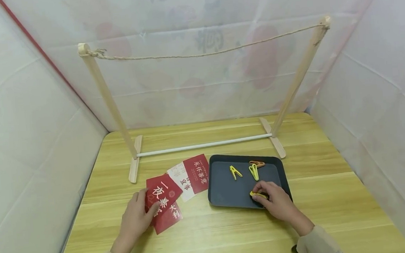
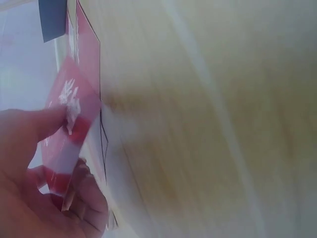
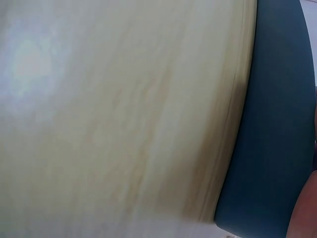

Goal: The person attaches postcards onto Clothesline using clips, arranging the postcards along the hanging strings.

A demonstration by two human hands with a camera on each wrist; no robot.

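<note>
Beyond right hand, dark tray holds loose yellow clip, lime clip, orange clip. At tray's near side I have it pinching second yellow clip, long axis roughly sideways. Left hand pinches red card, aslant.

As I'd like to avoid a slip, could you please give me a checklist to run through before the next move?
1. Card gripped by the left fingers: ok.
2. Held clip pinched by the right fingers: ok.
3. Held clip's jaws open: cannot tell, partly hidden.
4. Held card apart from the other cards: not ok, overlapping in the head view.
5. Rope tied at both posts: ok.
6. Spare clips in the tray: ok, three.
</note>
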